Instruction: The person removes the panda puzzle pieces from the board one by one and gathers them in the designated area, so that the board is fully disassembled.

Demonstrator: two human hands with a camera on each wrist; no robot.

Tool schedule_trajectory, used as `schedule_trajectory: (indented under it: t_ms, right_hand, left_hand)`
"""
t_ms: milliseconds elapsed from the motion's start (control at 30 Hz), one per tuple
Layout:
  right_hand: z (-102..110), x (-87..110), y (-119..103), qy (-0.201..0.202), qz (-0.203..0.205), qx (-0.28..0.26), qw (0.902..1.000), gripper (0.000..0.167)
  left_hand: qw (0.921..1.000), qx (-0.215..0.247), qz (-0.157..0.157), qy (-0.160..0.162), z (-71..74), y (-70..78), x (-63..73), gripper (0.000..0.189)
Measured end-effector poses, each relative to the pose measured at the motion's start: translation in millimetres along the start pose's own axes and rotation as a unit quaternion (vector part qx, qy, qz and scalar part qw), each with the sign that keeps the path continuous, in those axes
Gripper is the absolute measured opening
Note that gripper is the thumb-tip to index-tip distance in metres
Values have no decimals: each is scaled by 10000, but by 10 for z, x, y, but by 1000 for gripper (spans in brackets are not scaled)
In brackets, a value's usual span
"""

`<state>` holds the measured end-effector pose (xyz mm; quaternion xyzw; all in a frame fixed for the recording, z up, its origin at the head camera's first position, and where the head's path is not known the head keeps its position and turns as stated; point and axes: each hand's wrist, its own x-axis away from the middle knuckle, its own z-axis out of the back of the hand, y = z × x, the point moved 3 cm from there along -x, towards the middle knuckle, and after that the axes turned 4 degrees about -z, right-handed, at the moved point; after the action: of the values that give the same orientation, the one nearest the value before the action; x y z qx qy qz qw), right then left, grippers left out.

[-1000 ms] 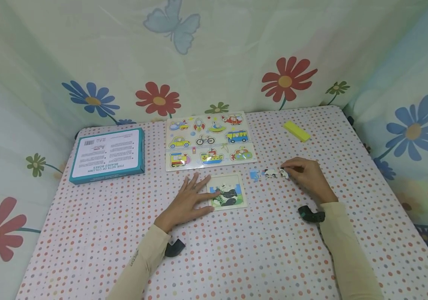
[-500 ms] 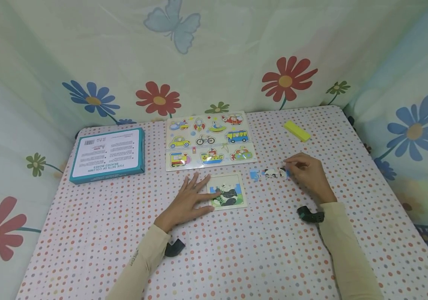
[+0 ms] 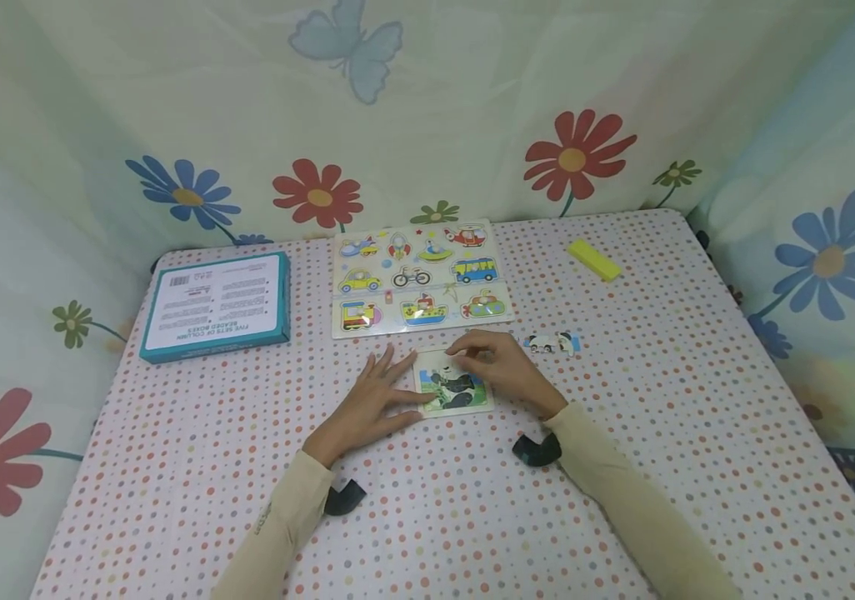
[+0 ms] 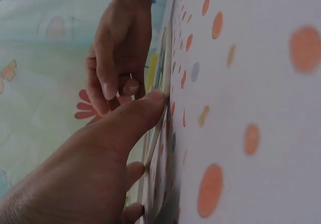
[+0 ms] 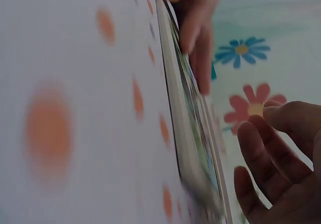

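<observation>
In the head view a small panda puzzle (image 3: 460, 400) lies in its pale frame at the middle of the table, its top part bare of pieces. My left hand (image 3: 367, 408) rests spread at the puzzle's left side, fingertips on the frame edge. Over the upper right of the puzzle is my right hand (image 3: 498, 362), with loosely bent fingers; the right wrist view shows its fingers (image 5: 253, 143) off the board and no piece among them. To the right, loose panda puzzle pieces (image 3: 545, 342) lie on the cloth.
A larger vehicle puzzle board (image 3: 412, 279) lies behind the panda puzzle. A teal and white box (image 3: 213, 308) is at the left, a yellow block (image 3: 595, 260) at the back right. Flowered curtains (image 3: 442, 100) stand around the dotted tablecloth (image 3: 427, 517).
My right hand has left the loose piece at the row's right end and moved left over the panda puzzle. It now hides where the blue piece lay. My left hand stays at the frame.
</observation>
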<state>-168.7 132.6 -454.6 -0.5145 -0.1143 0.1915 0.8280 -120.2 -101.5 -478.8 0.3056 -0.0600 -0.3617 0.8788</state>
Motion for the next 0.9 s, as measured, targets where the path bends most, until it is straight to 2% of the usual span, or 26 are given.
schedule_trajectory:
  t_ms: [167, 533, 900]
  right_hand:
    - [-159, -43, 28, -190, -13, 274, 9994, 17]
    - [-215, -34, 133, -354, 118, 274, 9989, 19]
    - [-272, -49, 54, -570, 592, 943, 9921, 26]
  left_hand:
    - [9998, 196, 27, 19, 0, -14, 32, 30]
    - [9994, 334, 53, 38, 20, -47, 62, 29]
    - [9997, 236, 109, -16, 15, -85, 56, 31]
